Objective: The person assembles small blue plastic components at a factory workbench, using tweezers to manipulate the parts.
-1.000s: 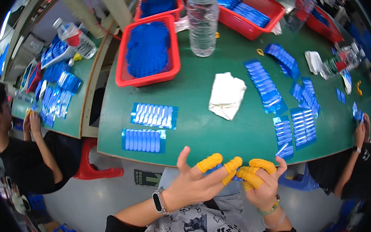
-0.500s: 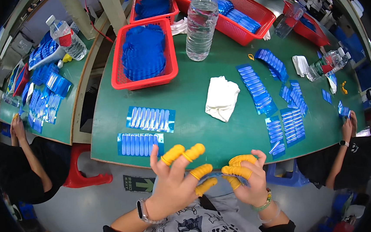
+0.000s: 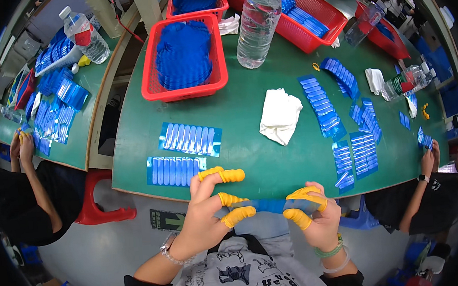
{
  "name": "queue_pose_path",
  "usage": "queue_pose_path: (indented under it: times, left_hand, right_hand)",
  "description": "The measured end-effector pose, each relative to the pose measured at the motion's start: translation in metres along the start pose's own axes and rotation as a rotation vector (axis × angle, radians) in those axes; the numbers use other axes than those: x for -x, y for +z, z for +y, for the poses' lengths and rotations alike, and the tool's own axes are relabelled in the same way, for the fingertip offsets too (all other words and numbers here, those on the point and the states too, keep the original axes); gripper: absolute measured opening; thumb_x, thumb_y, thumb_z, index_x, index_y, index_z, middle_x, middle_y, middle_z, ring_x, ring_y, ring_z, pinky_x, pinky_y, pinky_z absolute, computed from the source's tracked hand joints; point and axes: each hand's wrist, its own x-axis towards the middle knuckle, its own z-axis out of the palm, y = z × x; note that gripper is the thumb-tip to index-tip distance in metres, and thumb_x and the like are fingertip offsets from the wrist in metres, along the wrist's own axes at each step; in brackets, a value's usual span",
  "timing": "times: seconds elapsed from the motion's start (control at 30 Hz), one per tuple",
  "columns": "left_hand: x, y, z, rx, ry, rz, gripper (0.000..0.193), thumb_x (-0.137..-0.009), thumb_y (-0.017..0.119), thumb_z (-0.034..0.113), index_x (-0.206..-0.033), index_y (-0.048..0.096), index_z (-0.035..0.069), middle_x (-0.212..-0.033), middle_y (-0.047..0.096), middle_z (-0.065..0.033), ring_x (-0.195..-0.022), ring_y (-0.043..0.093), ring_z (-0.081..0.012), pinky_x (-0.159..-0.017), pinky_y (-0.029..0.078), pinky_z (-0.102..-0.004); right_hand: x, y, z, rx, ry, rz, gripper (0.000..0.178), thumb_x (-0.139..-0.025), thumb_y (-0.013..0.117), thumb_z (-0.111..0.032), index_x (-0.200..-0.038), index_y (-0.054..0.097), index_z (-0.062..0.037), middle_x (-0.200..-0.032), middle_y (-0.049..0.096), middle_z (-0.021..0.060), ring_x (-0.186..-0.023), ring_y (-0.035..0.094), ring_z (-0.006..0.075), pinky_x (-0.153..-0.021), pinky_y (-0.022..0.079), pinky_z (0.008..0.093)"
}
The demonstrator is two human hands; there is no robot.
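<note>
Between my hands, just off the near table edge, a blue plastic sheet [image 3: 270,205] is stretched out, blurred by motion. My left hand [image 3: 205,212] pinches its left end between thumb and a finger, with other fingers lifted above. At the right end, my right hand [image 3: 321,219] grips it with the thumb below and fingers on top. Yellow finger cots cover several fingertips on both hands. Just beyond my left hand lie two blue sheets with rows of long raised cells, a nearer sheet [image 3: 174,170] and a farther sheet [image 3: 190,139].
A red basket [image 3: 146,77] of blue pieces stands at the back, beside a water bottle [image 3: 257,28]. A white cloth [image 3: 280,116] lies mid-table. More blue sheets [image 3: 363,154] are spread to the right. Co-workers sit on both sides; a red stool [image 3: 96,199] stands at left.
The held sheet has come flatter and more into view as my hands spread slightly apart. My left hand's raised fingers have bent inward. The whole view has shifted a little.
</note>
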Motion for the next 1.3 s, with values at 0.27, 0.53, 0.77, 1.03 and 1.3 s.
queue_pose_path:
  times: [0.27,0.53,0.77,1.03,1.3]
  left_hand:
    - [-0.005,0.001,-0.002,-0.067,0.082,0.059,0.026,-0.064,0.080,0.019,-0.088,0.070,0.012,-0.108,0.061,-0.0024,-0.105,0.047,-0.0261,-0.092,0.033,-0.0401]
    - [-0.025,0.014,-0.008,-0.796,0.493,0.046,0.026,-0.067,0.068,0.016,-0.091,0.070,0.027,-0.122,0.057,0.0008,-0.107,0.045,-0.0230,-0.096,0.028,-0.0453]
    - [-0.019,0.031,-0.001,-0.873,0.331,-0.080,0.032,-0.070,0.060,0.008,-0.098,0.070,0.022,-0.123,0.055,-0.0021,-0.109,0.044,-0.0261,-0.102,0.023,-0.0519]
    - [-0.019,0.040,0.002,-0.876,0.372,0.019,0.034,-0.065,0.063,0.001,-0.093,0.070,0.017,-0.114,0.059,-0.0050,-0.105,0.047,-0.0269,-0.102,0.025,-0.0540]
    - [-0.003,0.071,0.023,-0.382,0.489,-0.127,0.025,-0.069,0.065,-0.001,-0.091,0.069,0.010,-0.107,0.062,-0.0064,-0.099,0.053,-0.0278,-0.092,0.039,-0.0450]
  right_hand:
    - [0.008,-0.006,0.016,-0.307,0.068,0.173,0.023,-0.067,0.078,-0.004,-0.087,0.067,-0.0017,-0.089,0.068,0.0092,-0.091,0.060,0.0235,-0.071,0.048,0.0300]
    - [-0.006,-0.027,0.041,0.718,-0.230,-0.006,0.030,-0.064,0.067,-0.001,-0.090,0.072,-0.0161,-0.107,0.065,0.0028,-0.110,0.053,0.0270,-0.094,0.033,0.0403]
    - [0.036,-0.041,0.049,0.703,-0.022,0.433,0.033,-0.076,0.069,-0.017,-0.108,0.065,-0.0084,-0.116,0.060,0.0055,-0.115,0.049,0.0287,-0.096,0.028,0.0414]
    - [0.079,-0.063,0.080,0.916,0.077,0.351,0.036,-0.065,0.078,-0.028,-0.099,0.070,-0.0175,-0.110,0.061,0.0002,-0.112,0.049,0.0238,-0.099,0.021,0.0449]
    - [0.091,-0.066,0.086,0.902,-0.159,0.490,0.021,-0.063,0.074,-0.007,-0.082,0.074,-0.0176,-0.089,0.067,-0.0034,-0.089,0.058,0.0163,-0.080,0.032,0.0355]
